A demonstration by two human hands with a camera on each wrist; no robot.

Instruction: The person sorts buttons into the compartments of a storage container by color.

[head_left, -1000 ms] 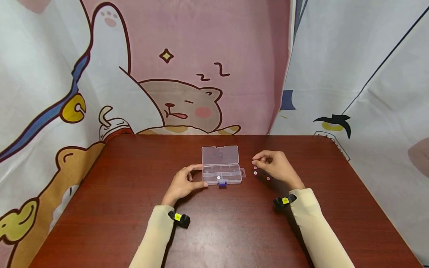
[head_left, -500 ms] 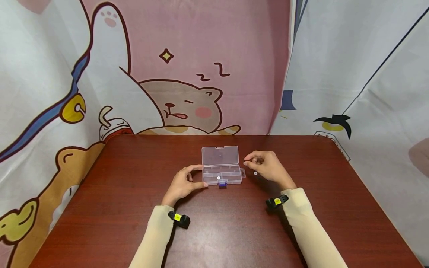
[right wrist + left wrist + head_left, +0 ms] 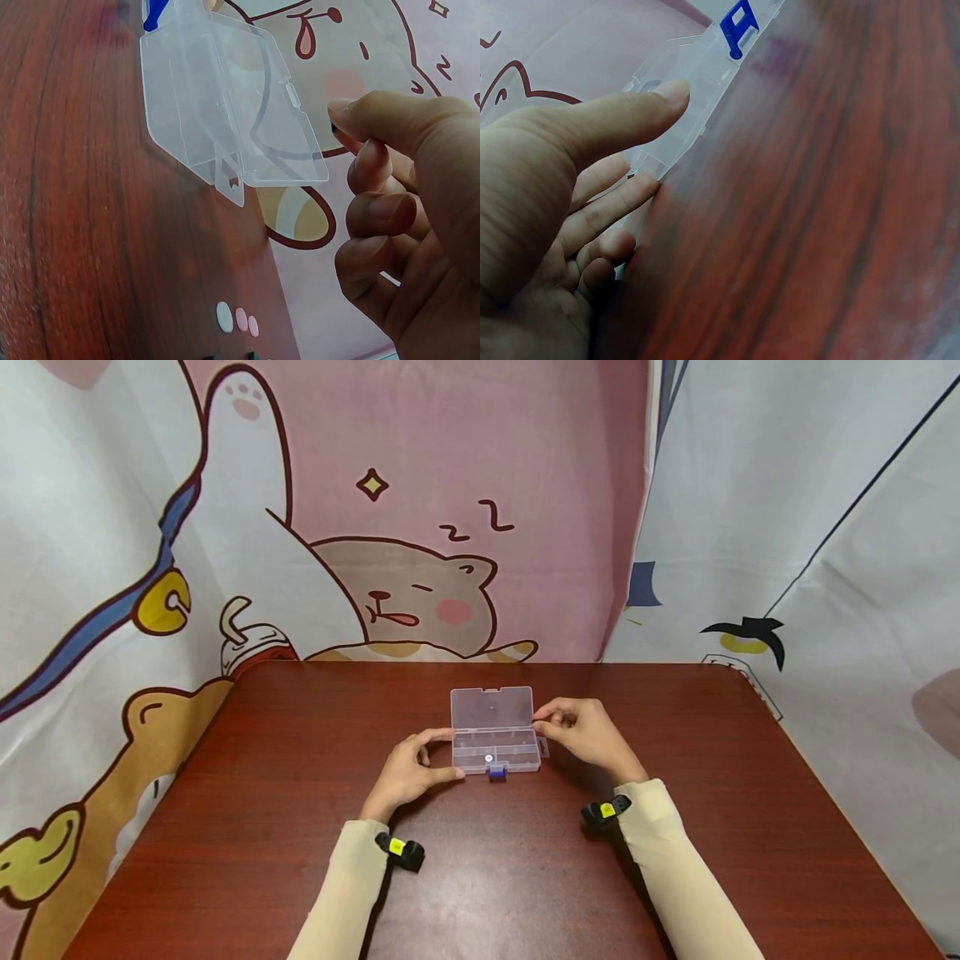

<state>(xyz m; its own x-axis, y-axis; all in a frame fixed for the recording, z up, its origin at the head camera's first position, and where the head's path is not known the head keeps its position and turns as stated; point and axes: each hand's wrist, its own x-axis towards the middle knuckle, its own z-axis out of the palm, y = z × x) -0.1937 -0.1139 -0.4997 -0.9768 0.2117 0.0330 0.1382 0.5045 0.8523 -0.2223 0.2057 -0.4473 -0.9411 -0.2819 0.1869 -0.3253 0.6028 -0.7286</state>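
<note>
A clear plastic compartment box (image 3: 517, 760) sits on the table with its lid (image 3: 492, 707) raised and its blue latch (image 3: 497, 773) facing the front. One white button (image 3: 489, 758) lies in a front compartment. My left hand (image 3: 407, 777) holds the box's left end, thumb at the front corner and fingers at the back. Beside the box's right end, my right hand (image 3: 592, 735) pinches a small black button (image 3: 334, 128) between thumb and index finger; only its dark edge shows.
In the right wrist view a white button (image 3: 225, 317) and two pink buttons (image 3: 241, 319) lie on the brown table (image 3: 480, 877), with dark bits at the frame's bottom edge. Patterned cloth (image 3: 570, 510) hangs behind the table.
My right hand has moved left, from above the loose buttons to the box's right end, and now covers them in the head view. The left hand and box look unchanged.
</note>
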